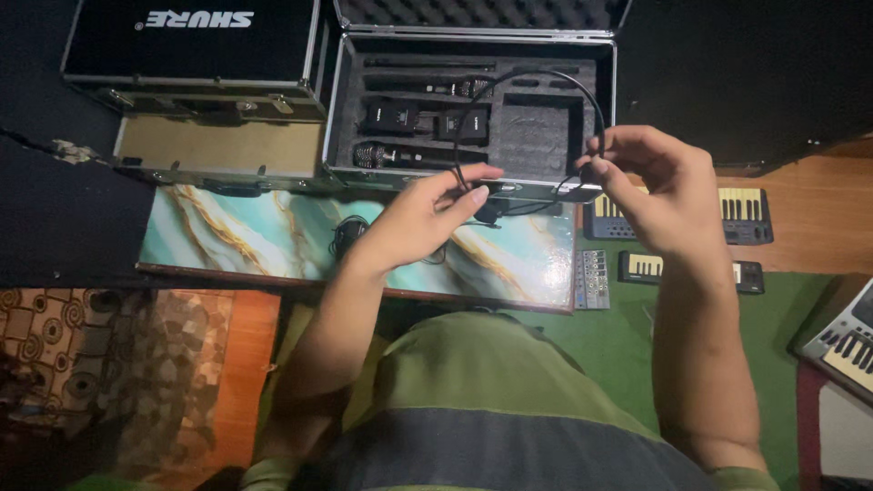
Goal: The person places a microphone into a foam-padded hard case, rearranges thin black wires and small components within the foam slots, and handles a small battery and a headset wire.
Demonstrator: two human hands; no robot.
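Nearest us: our green-shirted lap. Above it, left hand pinching one end of a thin black cable; right hand pinching the other. The cable arcs away between both grips, looping over the open foam-lined case. Marbled tabletop below; small keyboards at right.

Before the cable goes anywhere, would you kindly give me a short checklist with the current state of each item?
1. Left hand pinches the black cable: ok.
2. Right hand holds the other end: ok.
3. Cable loop free of kinks: ok, one smooth arc.
4. Foam case lid open: ok.
5. Large foam slot free: ok.
6. Second cable on the marbled board clear of the loop: cannot tell.
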